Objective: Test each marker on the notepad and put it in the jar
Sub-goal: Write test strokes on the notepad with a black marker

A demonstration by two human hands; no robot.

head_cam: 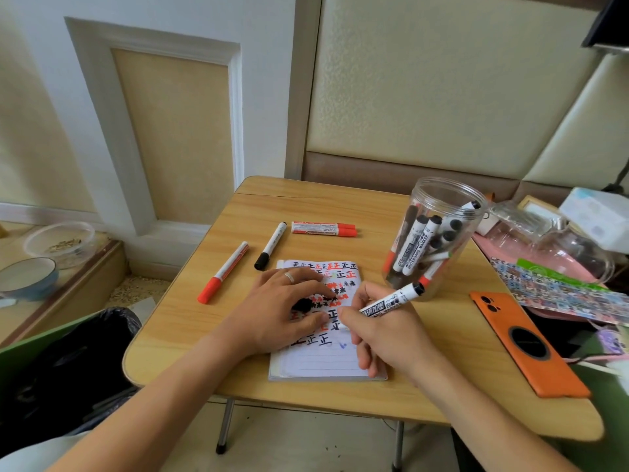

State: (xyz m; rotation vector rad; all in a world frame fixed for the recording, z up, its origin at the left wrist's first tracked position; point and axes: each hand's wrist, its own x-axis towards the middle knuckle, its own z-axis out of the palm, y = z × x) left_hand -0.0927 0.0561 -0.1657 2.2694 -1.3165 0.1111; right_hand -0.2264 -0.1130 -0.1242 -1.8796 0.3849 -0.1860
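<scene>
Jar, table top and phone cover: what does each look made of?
Jar: clear plastic most likely, thin wall with a ridged screw rim, markers showing through; glass cannot be ruled out. Table top: wood-look laminate or veneer, pale printed-looking grain, smooth with a low sheen, rounded corners. Phone cover: orange, matte, with a soft grained look, perhaps faux leather or silicone.

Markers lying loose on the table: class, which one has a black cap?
The black-capped marker, lying between the single red-capped marker on its left and the pair of red markers behind it. Those all have red caps.
</scene>
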